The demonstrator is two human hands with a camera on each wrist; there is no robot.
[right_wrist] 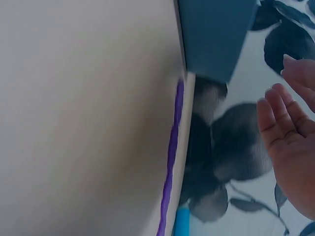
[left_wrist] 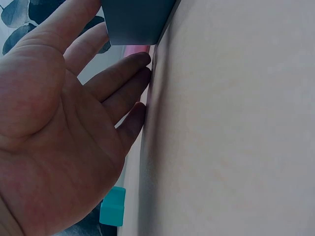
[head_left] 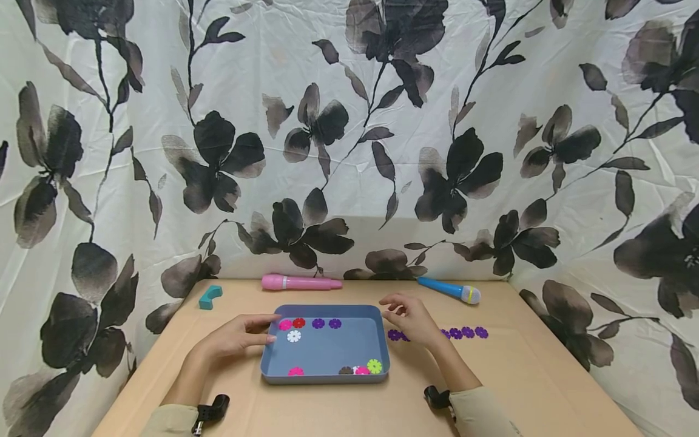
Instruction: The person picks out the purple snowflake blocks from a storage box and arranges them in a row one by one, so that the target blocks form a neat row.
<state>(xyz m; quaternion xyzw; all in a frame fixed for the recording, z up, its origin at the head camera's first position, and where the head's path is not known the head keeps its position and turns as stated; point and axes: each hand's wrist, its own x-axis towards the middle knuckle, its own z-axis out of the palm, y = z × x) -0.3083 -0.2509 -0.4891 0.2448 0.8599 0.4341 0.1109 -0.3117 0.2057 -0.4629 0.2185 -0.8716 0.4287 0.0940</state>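
Note:
My left hand is at the left side of a blue-grey tray, with index finger and thumb at its rim. In the left wrist view its fingers are fairly straight, beside the tray wall. My right hand hovers by the tray's far right corner, fingers loosely bent and holding nothing. A row of purple flower-shaped discs lies right of the tray, partly hidden by that hand. Inside the tray are two purple discs, a white disc, a red disc and a green disc.
A pink toy microphone and a blue toy microphone lie along the table's back edge. A teal block sits at the far left. Flower-print cloth hangs behind the table and along its sides.

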